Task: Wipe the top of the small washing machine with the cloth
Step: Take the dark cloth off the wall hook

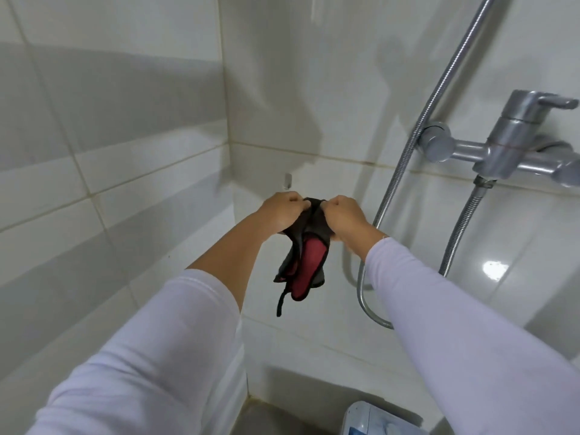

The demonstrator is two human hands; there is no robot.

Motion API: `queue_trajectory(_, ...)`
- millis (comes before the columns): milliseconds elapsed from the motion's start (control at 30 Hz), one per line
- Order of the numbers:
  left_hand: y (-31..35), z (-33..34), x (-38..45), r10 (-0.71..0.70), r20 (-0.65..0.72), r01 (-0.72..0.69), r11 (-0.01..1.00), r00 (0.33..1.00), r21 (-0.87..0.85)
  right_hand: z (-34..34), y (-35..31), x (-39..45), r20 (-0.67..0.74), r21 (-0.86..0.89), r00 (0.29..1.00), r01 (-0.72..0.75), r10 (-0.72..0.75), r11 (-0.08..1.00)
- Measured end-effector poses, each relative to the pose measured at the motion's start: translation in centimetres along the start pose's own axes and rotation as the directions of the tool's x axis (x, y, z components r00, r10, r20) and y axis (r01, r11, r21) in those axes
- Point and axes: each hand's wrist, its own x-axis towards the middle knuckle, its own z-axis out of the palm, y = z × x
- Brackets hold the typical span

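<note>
Both hands, the left hand (280,211) and right hand (344,216), pinch the top of the dark cloth (306,249), which hangs before the tiled wall (125,127), well above the washing machine (373,419).

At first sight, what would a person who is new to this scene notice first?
Most striking is the dark cloth with a red inner side, held up in the middle of the view by the left hand and right hand, both pinching its top edge near the tiled corner. On the right, a chrome shower mixer tap with its hose stands out from the wall. Only a corner of the small washing machine shows at the bottom edge.
</note>
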Motion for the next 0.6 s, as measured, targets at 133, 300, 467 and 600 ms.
queue_trajectory(133,1.9,2.2,-2.3,-0.007,0.089,0.022,0.986,0.996,-0.164,-2.4,0.0,-2.0,0.006,0.248,0.993,-0.119,0.121,0.961)
queue_trajectory(300,3.5,4.3,-4.9,0.089,0.248,-0.083,0.996,0.965,-0.036,-6.5,0.9,-5.2,0.01,0.425,0.981,-0.179,0.193,0.887)
queue_trajectory(467,6.0,7.0,-6.1,0.131,0.298,-0.14,0.99,0.945,0.008,-11.3,2.2,-8.9,0.109,0.509,0.98,-0.199,0.167,0.837)
queue_trajectory(600,7.5,9.0,-7.2,0.148,0.373,-0.124,0.989,0.916,-0.086,-15.6,5.2,-10.8,0.058,0.379,0.985,-0.174,0.164,0.909)
